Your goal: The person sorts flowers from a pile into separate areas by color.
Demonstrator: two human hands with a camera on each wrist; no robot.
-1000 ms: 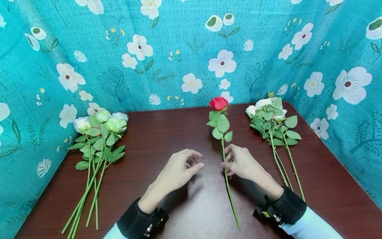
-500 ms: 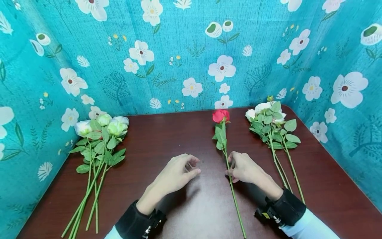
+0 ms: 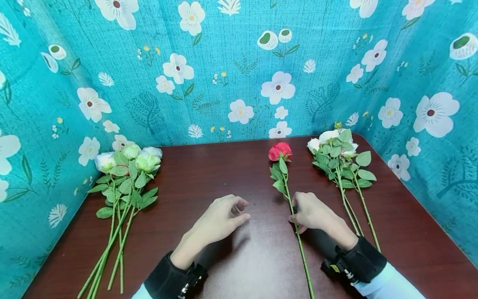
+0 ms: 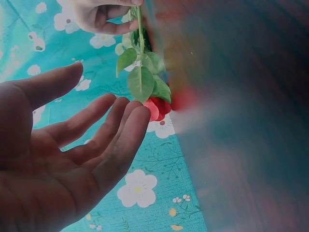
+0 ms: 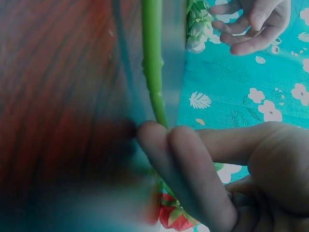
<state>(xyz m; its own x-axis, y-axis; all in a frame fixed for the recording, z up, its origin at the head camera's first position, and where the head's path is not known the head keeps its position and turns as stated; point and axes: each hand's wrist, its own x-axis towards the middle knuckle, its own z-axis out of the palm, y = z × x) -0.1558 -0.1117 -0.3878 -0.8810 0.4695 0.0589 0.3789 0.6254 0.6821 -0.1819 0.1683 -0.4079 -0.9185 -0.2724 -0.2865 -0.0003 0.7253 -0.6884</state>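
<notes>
A red rose (image 3: 280, 150) on a long green stem (image 3: 300, 246) lies lengthwise on the dark wooden table (image 3: 231, 174), bloom pointing to the back. My right hand (image 3: 311, 212) pinches the stem at mid-length; in the right wrist view the fingertips (image 5: 166, 154) close on the stem (image 5: 153, 63). My left hand (image 3: 220, 220) sits a hand's width to the left with fingers relaxed and holds nothing. The left wrist view shows that open palm (image 4: 72, 159) facing the rose's leaves and bloom (image 4: 157, 107).
A bunch of pale green-white roses (image 3: 127, 166) lies at the table's left edge. A bunch of white roses (image 3: 336, 145) lies to the right of the red one. Teal flowered cloth (image 3: 239, 74) walls in the back and both sides.
The right hand has drawn the red rose slightly nearer and to the right, and the stem has rolled so the leaves look narrower. The left hand has barely shifted.
</notes>
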